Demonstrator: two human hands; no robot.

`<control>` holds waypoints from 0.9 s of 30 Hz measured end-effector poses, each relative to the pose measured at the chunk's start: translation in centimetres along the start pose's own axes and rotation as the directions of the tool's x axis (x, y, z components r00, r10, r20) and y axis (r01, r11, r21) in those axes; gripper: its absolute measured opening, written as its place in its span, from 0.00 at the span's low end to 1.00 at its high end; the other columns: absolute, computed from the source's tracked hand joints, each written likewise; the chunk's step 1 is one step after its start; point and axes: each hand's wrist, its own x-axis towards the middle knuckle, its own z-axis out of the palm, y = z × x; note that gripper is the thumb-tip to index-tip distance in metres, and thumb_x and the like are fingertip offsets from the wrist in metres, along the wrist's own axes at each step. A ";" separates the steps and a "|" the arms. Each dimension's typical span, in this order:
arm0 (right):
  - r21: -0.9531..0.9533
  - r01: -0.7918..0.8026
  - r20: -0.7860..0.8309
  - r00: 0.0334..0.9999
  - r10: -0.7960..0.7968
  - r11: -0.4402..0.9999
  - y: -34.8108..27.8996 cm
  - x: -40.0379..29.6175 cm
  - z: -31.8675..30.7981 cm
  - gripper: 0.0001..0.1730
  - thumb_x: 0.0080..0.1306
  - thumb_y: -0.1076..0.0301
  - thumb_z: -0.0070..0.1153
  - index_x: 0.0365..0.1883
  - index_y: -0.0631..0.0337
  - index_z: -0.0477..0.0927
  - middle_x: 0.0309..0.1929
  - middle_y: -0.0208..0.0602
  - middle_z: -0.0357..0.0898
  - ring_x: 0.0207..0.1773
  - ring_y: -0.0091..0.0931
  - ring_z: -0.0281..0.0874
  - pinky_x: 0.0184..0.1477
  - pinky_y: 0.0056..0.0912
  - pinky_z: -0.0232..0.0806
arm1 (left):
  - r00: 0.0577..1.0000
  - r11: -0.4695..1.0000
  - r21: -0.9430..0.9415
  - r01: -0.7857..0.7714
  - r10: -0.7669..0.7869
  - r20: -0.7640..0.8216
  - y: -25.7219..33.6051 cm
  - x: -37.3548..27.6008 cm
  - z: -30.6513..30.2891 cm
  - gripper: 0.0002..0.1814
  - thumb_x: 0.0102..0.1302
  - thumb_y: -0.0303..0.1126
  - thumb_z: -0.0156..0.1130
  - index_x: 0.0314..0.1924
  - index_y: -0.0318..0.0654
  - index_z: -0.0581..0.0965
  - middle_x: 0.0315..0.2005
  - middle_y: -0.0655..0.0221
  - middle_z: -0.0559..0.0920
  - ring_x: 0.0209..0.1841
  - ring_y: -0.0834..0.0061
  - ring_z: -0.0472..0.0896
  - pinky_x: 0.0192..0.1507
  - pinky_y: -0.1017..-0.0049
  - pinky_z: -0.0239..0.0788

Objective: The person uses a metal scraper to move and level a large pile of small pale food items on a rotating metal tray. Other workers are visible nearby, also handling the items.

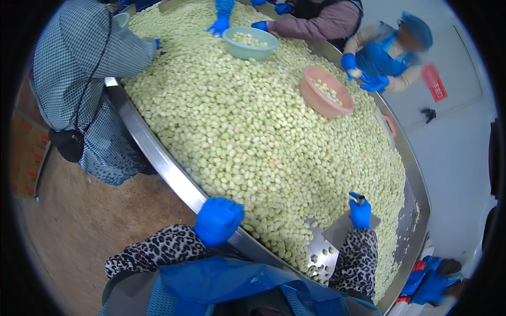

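My left hand [219, 219], in a blue glove, rests over the steel rim of a large table [174, 170]. Beyond it spreads a deep heap of pale green, oval, fruit-like pieces [253, 138]. In my right hand [359, 213], also gloved in blue, is the handle of a flat metal scraper [340, 233], whose wide blade lies among the pieces at the lower right. Beside the blade a patch of bare steel [322, 251] shows, with several darker pieces on it.
A green plastic basin [250, 52] and a pink one [322, 100], both holding pieces, sit on the heap. A white thing with a red handle [387, 126] lies by the right rim. Co-workers stand at the left [91, 71], top [316, 23] and upper right [383, 59].
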 end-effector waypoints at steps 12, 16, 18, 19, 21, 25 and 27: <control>-0.254 -0.369 -0.215 0.923 0.320 0.894 26.1 -9.4 -18.2 0.10 0.66 0.65 0.59 0.39 0.57 0.89 0.34 0.42 0.87 0.39 0.33 0.84 0.45 0.37 0.73 | 0.991 0.979 0.199 0.044 -0.068 0.113 1.2 0.7 0.1 0.06 0.65 0.25 0.61 0.41 0.37 0.82 0.35 0.57 0.82 0.41 0.52 0.79 0.47 0.58 0.68; -0.233 -0.425 -0.306 0.886 0.349 0.874 29.7 -9.0 -17.9 0.11 0.67 0.61 0.60 0.42 0.54 0.89 0.40 0.47 0.87 0.44 0.38 0.85 0.47 0.40 0.73 | 0.977 0.966 0.232 0.112 -0.150 0.152 1.0 0.7 0.2 0.07 0.65 0.25 0.61 0.42 0.37 0.82 0.37 0.56 0.82 0.43 0.51 0.79 0.48 0.59 0.68; -0.169 -0.370 -0.344 0.891 0.297 0.914 30.0 -7.3 -17.2 0.11 0.67 0.62 0.60 0.42 0.54 0.89 0.39 0.44 0.88 0.43 0.35 0.85 0.48 0.39 0.74 | 0.972 0.958 0.254 0.134 -0.176 0.153 1.0 0.6 -0.1 0.07 0.65 0.25 0.61 0.42 0.36 0.82 0.38 0.56 0.82 0.44 0.51 0.79 0.49 0.60 0.68; -0.133 -0.343 -0.363 0.890 0.276 0.930 29.1 -5.8 -16.7 0.10 0.67 0.64 0.60 0.41 0.55 0.89 0.38 0.42 0.88 0.42 0.34 0.85 0.47 0.38 0.74 | 0.974 0.962 0.238 0.135 -0.173 0.146 0.9 0.7 -0.2 0.07 0.65 0.25 0.61 0.42 0.37 0.82 0.38 0.56 0.82 0.44 0.51 0.79 0.49 0.60 0.68; -0.089 -0.294 -0.396 0.887 0.237 0.952 27.8 -3.4 -15.2 0.09 0.67 0.67 0.59 0.40 0.57 0.89 0.36 0.38 0.88 0.41 0.30 0.85 0.46 0.36 0.74 | 0.977 0.967 0.214 0.142 -0.171 0.128 0.6 0.4 -0.3 0.07 0.65 0.25 0.61 0.42 0.37 0.82 0.38 0.57 0.82 0.44 0.52 0.79 0.49 0.59 0.68; -0.081 -0.134 -0.246 0.963 0.110 0.988 22.8 2.4 -10.9 0.11 0.66 0.59 0.60 0.43 0.51 0.89 0.39 0.42 0.88 0.42 0.35 0.86 0.46 0.39 0.74 | 0.981 0.961 0.254 0.112 -0.148 0.124 1.0 0.8 -0.3 0.08 0.61 0.25 0.62 0.41 0.37 0.83 0.37 0.58 0.83 0.43 0.53 0.79 0.48 0.59 0.68; -0.076 -0.047 -0.194 0.981 0.031 0.996 20.0 5.5 -8.3 0.12 0.66 0.59 0.61 0.43 0.51 0.89 0.39 0.42 0.88 0.43 0.35 0.86 0.46 0.38 0.74 | 0.983 0.964 0.243 0.113 -0.143 0.111 1.6 1.3 -0.4 0.08 0.60 0.24 0.62 0.40 0.37 0.83 0.36 0.58 0.83 0.42 0.53 0.79 0.47 0.59 0.68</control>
